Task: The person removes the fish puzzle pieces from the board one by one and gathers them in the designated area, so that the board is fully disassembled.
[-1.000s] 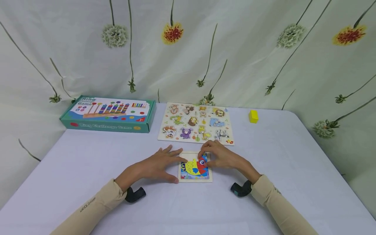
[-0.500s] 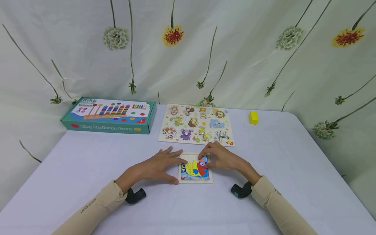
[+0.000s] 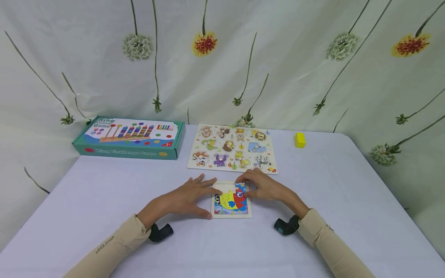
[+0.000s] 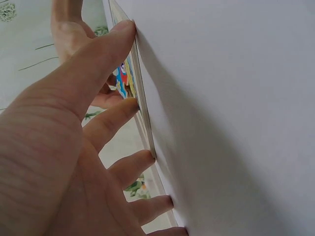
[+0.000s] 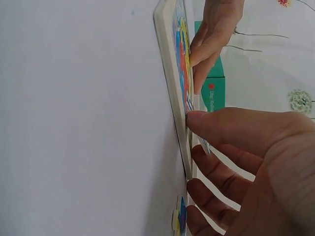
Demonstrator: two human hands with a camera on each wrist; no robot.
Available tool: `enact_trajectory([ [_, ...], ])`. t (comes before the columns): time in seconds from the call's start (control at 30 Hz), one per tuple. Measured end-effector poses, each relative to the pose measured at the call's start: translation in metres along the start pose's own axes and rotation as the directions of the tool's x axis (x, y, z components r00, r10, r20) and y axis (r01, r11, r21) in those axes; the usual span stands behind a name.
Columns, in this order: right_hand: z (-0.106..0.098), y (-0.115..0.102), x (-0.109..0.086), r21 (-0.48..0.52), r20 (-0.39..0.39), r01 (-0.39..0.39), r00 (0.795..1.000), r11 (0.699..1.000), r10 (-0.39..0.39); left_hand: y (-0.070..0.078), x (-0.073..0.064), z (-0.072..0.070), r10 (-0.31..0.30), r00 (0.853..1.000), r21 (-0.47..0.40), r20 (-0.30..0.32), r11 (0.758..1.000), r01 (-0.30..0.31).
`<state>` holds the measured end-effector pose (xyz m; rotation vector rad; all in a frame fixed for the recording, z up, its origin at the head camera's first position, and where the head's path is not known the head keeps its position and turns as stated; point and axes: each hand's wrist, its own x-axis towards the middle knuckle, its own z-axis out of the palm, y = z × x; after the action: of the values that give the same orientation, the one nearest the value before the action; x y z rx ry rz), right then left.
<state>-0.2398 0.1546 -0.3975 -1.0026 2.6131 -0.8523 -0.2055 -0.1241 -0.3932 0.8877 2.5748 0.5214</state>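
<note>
The right hand [image 3: 261, 185] pinches a piece [image 3: 240, 187], probably light, stiff, best edge-held, at the frame [image 3: 231, 216]'s one o'clock, left hand [image 3: 189, 197] spread at nine.

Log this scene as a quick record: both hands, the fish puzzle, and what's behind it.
Left hand: spread, touching the left side of the fish puzzle
Right hand: pinching the upper right piece
Puzzle gap: upper left, pale backing showing
Behind: animal puzzle board; Ring Challenge Game box left of it; yellow block to its right
</note>
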Motion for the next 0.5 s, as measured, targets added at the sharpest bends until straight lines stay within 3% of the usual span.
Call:
enact_trajectory([
  [0.5,-0.0001,0.0037,0.0,0.006,-0.006,0.016,1.0,1.0,-0.016,-0.0011,-0.0005,0.0003,0.008,1.0,0.007,0.0,1.0,-0.008],
])
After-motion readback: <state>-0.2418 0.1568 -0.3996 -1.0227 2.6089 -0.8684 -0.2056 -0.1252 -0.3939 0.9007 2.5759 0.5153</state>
